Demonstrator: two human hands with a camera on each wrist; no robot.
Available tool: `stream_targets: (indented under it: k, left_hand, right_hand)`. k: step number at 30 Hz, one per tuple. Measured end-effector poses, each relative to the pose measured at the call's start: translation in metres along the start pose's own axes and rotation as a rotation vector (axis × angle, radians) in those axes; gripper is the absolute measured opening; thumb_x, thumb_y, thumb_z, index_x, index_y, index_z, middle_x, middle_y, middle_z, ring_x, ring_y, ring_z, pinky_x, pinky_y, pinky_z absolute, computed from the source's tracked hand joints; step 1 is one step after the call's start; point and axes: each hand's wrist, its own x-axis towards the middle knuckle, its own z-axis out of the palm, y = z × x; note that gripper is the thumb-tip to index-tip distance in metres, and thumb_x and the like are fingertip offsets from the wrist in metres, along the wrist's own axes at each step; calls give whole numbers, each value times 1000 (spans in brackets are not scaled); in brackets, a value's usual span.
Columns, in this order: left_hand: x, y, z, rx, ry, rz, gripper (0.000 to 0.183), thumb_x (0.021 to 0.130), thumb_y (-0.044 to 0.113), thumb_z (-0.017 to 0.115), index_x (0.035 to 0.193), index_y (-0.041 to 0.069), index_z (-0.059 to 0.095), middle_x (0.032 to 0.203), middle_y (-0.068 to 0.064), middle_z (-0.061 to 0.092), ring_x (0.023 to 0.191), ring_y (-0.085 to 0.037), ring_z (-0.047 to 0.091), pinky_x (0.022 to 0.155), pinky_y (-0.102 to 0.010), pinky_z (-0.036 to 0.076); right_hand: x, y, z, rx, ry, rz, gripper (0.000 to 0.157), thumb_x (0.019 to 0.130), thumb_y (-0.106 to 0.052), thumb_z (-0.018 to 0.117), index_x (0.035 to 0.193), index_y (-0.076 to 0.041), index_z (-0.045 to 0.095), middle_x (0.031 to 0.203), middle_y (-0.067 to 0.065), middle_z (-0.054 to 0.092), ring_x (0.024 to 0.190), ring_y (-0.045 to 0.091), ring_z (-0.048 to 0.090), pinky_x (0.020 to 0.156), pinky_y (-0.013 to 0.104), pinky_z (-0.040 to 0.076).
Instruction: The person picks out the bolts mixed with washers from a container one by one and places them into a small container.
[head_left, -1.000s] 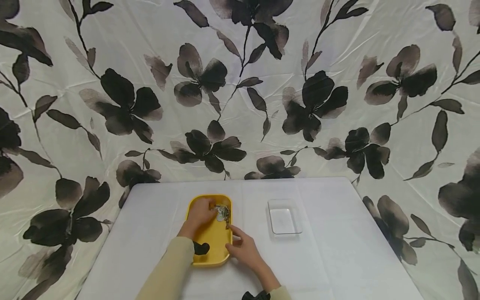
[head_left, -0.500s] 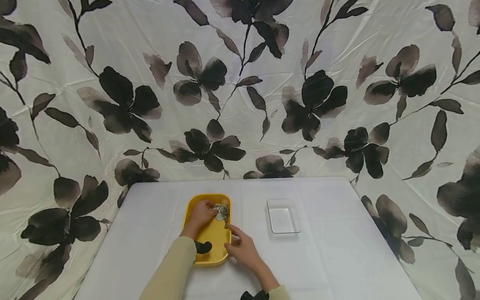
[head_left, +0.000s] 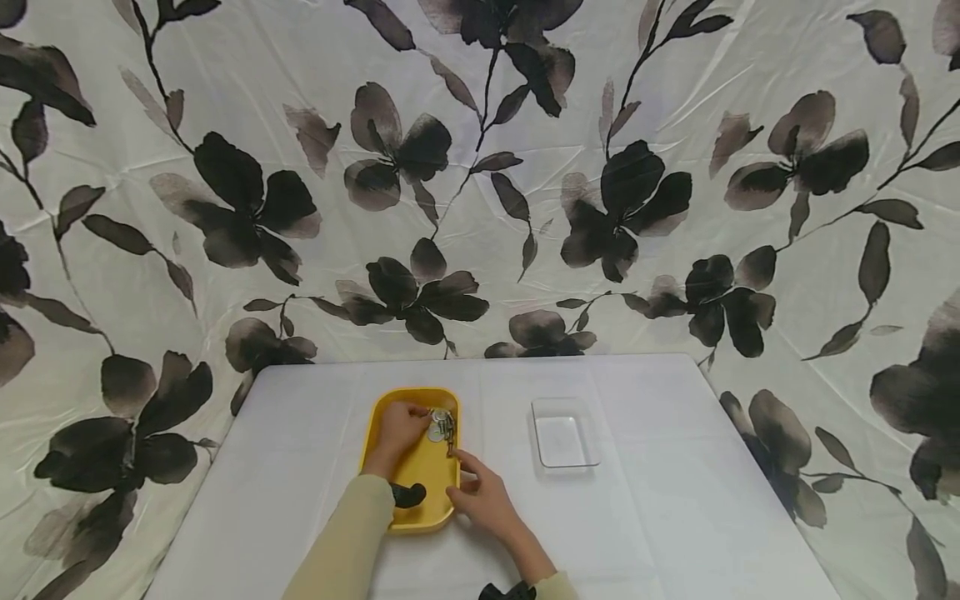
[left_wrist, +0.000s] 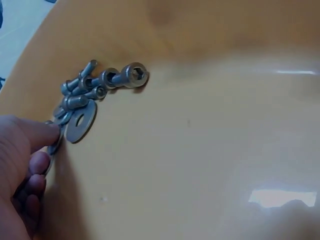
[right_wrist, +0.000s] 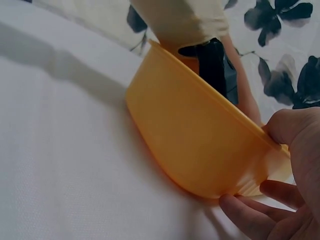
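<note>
A yellow tray [head_left: 420, 492] stands on the white table. At its far right end lies a small pile of metal socket-head screws [left_wrist: 107, 80] and flat washers [left_wrist: 81, 121]. My left hand [head_left: 402, 427] reaches inside the tray at the pile's left side. Its thumb [left_wrist: 40, 134] and fingers pinch a washer [left_wrist: 56, 142], mostly hidden by the hand. My right hand [head_left: 487, 500] holds the tray's right side from outside. In the right wrist view, its thumb [right_wrist: 287, 125] lies at the rim and its fingertips [right_wrist: 237, 205] touch the wall low down.
A clear, shallow rectangular container [head_left: 566, 433] sits to the right of the tray. Behind the white table [head_left: 675, 500] hangs a floral cloth [head_left: 480, 208]. Black straps [head_left: 407, 496] are on both wrists.
My left hand has shifted slightly left at the pile, and more of the washers show beside its fingertips. The right hand stays at the tray's side.
</note>
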Motion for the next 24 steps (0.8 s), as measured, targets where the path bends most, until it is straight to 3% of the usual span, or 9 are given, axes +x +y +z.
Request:
stream_targets:
  k: [6,11,17,24]
  left_hand:
    - [-2,-5,2,-8,77,7,18,85,17,75,93,1,77,90,-11,72,80,-25,66,73,-41,54]
    - [-5,-2,1,-13,80,-2,16,85,18,76,89,2,78,84,-9,72,75,-23,66,69,-39,55]
    - [-5,1,0,29,75,-3,13,80,18,76,74,7,77,67,-1,68,60,-15,59,57,-31,50]
    - [-2,-2,0,29,40,7,10,74,20,76,74,9,77,69,2,69,61,-13,60,57,-29,50]
  right_hand:
    - [2,-1,3,9,11,3,60,90,-19,66,145,-11,44,134,22,52,97,21,64,62,28,54]
    - [0,0,6,9,40,1,59,90,-17,65,145,-10,44,136,24,50,105,30,62,65,28,55]
    - [0,1,7,-14,61,17,58,91,-17,64,145,-12,45,136,23,50,103,26,63,65,27,54]
    - [-1,-4,7,1,51,33,58,91,-12,64,145,-11,44,135,25,50,102,26,63,65,28,55]
